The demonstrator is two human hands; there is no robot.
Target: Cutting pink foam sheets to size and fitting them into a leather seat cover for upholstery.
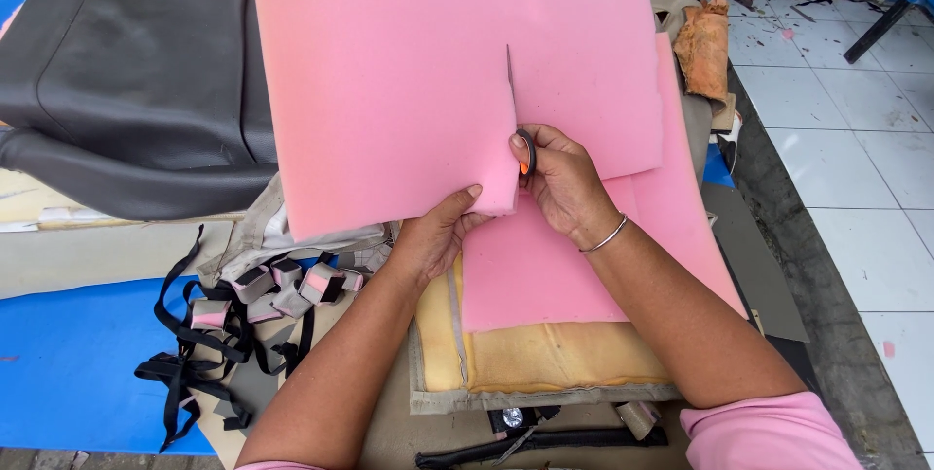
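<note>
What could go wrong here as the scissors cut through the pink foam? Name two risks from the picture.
The left hand pinches the pink foam sheet close beside the scissors in the right hand, so a finger might get nicked. The sheet is held up unsupported, so the cut could wander.

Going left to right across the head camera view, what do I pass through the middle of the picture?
Dark grey seat cover → left hand gripping the pink foam sheet → right hand working scissors in the cut → orange rag → white tiled floor.
</note>
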